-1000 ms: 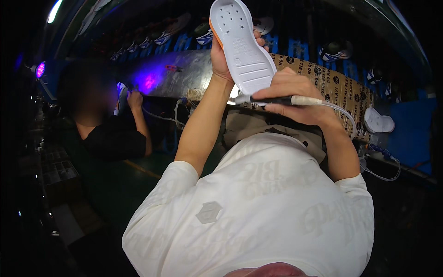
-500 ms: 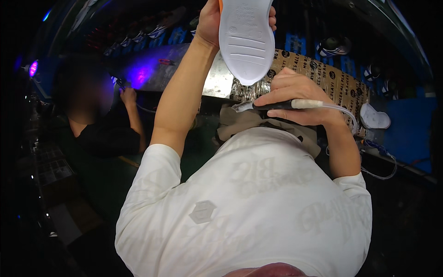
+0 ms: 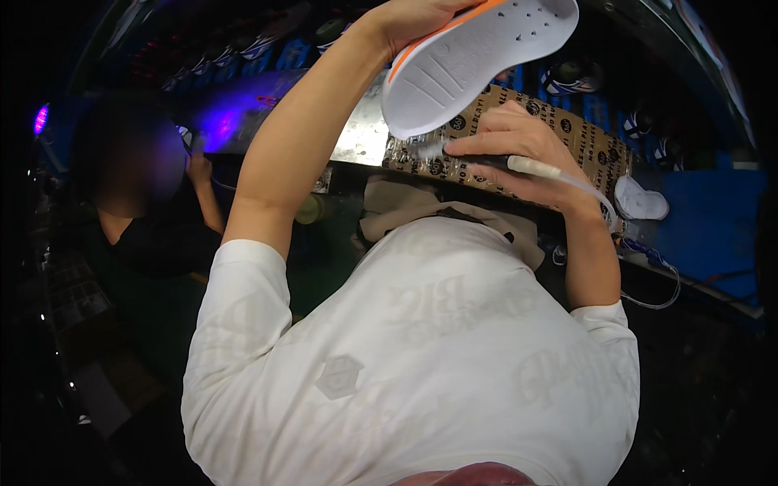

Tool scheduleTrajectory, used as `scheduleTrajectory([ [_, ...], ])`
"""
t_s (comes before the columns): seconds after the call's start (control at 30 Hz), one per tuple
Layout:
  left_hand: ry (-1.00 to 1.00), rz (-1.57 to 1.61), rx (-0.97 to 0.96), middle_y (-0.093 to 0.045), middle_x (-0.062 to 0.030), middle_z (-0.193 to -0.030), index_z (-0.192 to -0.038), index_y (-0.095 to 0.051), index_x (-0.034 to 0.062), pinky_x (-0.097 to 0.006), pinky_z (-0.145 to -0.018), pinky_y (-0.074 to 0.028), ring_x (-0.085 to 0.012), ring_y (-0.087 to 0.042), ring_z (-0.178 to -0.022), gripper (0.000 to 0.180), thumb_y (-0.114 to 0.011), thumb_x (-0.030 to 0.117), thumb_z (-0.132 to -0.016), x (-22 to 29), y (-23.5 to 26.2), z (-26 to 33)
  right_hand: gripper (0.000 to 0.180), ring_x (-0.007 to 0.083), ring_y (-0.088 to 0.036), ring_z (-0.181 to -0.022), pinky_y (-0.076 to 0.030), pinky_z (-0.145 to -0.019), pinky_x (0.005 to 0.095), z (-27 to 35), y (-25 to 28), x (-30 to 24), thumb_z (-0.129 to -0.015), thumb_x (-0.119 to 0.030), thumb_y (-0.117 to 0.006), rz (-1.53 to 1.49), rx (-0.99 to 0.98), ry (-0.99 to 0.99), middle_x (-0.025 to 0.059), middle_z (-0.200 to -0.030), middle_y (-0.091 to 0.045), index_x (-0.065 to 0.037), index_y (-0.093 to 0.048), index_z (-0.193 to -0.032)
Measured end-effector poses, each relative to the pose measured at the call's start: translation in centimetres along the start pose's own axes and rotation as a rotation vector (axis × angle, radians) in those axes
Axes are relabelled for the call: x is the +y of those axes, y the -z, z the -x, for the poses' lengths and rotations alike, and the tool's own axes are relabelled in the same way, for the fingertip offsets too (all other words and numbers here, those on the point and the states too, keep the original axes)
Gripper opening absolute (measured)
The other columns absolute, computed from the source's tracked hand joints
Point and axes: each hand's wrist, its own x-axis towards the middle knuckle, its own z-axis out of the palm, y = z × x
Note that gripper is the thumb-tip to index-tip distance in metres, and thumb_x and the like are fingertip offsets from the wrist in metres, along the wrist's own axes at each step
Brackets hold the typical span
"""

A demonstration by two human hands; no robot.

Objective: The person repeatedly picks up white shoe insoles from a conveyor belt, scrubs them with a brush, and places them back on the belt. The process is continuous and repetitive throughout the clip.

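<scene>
My left hand (image 3: 417, 23) grips a white insole (image 3: 474, 65) with an orange edge along its side. Its underside, with raised lines and small holes, faces me, and it slants up to the right above the bench. In my right hand (image 3: 523, 150) is a black-handled brush (image 3: 490, 161) with a pale tube (image 3: 587, 186) running from its back end. The brush's pale tip is smeared by motion and sits just below the insole's heel; I cannot tell whether they touch.
Printed brown cardboard (image 3: 596, 146) covers part of the metal bench (image 3: 361, 134). Another white insole (image 3: 642, 199) lies at the right beside a blue surface (image 3: 709, 219). Several shoes (image 3: 571, 78) stand along the far side. At the left, a person (image 3: 158, 219) works under a purple light.
The insole has turned from nearly upright to slanting, its heel now lower left and its upper end to the right. My right hand and the brush have shifted slightly up.
</scene>
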Motion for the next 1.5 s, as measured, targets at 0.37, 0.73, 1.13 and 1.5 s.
scheduleTrajectory([
  [0.37, 0.267, -0.867, 0.238, -0.069, -0.0114, -0.128, -0.132, -0.070, 0.0050, -0.031, -0.101, -0.047, -0.0164, -0.061, -0.115, 0.055, -0.049, 0.050, -0.107, 1.2, -0.9, 0.6, 0.034, 0.0195, -0.053, -0.077, -0.045, -0.075, 0.0345, 1.0, 0.8, 0.1, -0.082, -0.011, -0.080, -0.051, 0.110, -0.107, 0.0019, -0.079, -0.056, -0.011, -0.077, -0.115],
  [0.73, 0.394, -0.922, 0.271, -0.066, -0.0122, -0.134, -0.134, -0.069, 0.0089, -0.031, -0.102, -0.046, -0.0158, -0.060, -0.118, 0.055, -0.049, 0.052, -0.107, 2.3, -1.5, 2.9, 0.029, 0.0183, -0.059, -0.076, -0.049, -0.077, 0.0349, 1.6, 2.3, 1.1, -0.086, -0.017, -0.080, 0.141, 0.206, -0.141, 0.0009, -0.082, -0.066, -0.014, -0.077, -0.115],
  [1.13, 0.369, -0.927, 0.501, -0.075, -0.0131, -0.108, -0.137, -0.066, 0.0099, -0.027, -0.067, -0.061, -0.0147, -0.074, -0.084, 0.055, -0.052, 0.053, -0.105, 0.2, -0.9, 5.6, 0.031, 0.0154, -0.055, -0.071, -0.045, -0.064, 0.0308, 2.0, 3.7, 2.1, -0.085, -0.014, -0.080, 0.160, 0.149, -0.094, 0.0021, -0.075, -0.059, -0.011, -0.076, -0.116],
  [1.5, 0.168, -0.575, 0.558, -0.072, -0.0163, -0.119, -0.135, -0.064, 0.0018, -0.036, -0.084, -0.060, -0.0209, -0.073, -0.100, 0.054, -0.047, 0.046, -0.109, 0.2, 1.8, 9.7, 0.031, 0.0125, -0.055, -0.068, -0.042, -0.061, 0.0270, 3.7, 2.8, 2.9, -0.086, -0.007, -0.075, -0.278, 0.466, -0.337, 0.0043, -0.080, -0.065, -0.001, -0.075, -0.117],
])
